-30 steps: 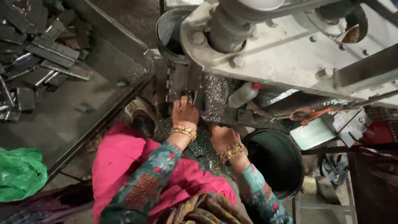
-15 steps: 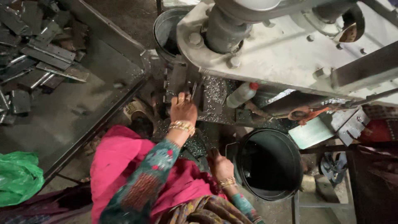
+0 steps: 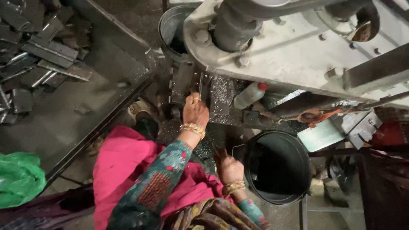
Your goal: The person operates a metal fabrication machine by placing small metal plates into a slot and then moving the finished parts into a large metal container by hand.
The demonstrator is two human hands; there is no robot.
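Observation:
My left hand reaches forward to the bed of a grey press machine. Its fingertips pinch a thin upright metal strip by the dark die block. Metal shavings litter the bed around it. My right hand is drawn back near my lap, just left of a black bucket. It is closed in a fist around a thin dark rod that sticks up from it. Both wrists wear gold bangles.
A grey metal bucket stands behind the die. A plastic bottle with a red cap lies under the machine. A low tray at the left holds several flat metal pieces. A green bag sits at the lower left.
My right hand has pulled back from the machine bed toward my lap, ending beside the black bucket. My left hand has stayed at the die.

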